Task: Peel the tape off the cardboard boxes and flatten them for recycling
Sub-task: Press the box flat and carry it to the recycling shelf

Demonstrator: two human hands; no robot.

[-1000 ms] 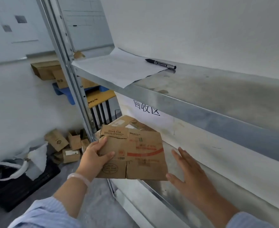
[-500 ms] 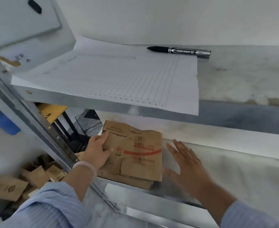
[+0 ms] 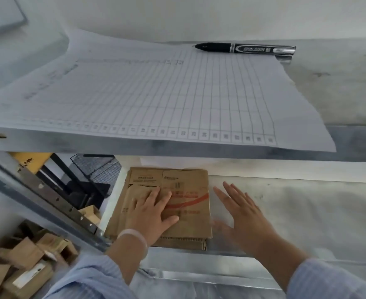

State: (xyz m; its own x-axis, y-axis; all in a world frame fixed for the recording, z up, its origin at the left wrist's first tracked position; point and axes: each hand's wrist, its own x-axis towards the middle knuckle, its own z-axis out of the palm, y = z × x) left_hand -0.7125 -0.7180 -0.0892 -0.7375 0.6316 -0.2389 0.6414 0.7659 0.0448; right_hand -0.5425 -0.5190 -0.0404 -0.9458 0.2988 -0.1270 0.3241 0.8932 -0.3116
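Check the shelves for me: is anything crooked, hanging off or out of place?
The white gridded paper sheet on the upper metal shelf lies skewed, its right front corner hanging over the edge. Below, the flattened brown cardboard stack is uneven: lower pieces jut out left of the top one.

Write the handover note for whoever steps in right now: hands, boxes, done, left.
Hands: the left hand is open, pressing flat on the flattened boxes. The right hand is open and empty, beside the stack over the lower shelf; contact unclear.
Done: several boxes flattened and stacked at that shelf's left end.
Left: the loose boxes on the floor at lower left look unflattened; tape on them cannot be judged.
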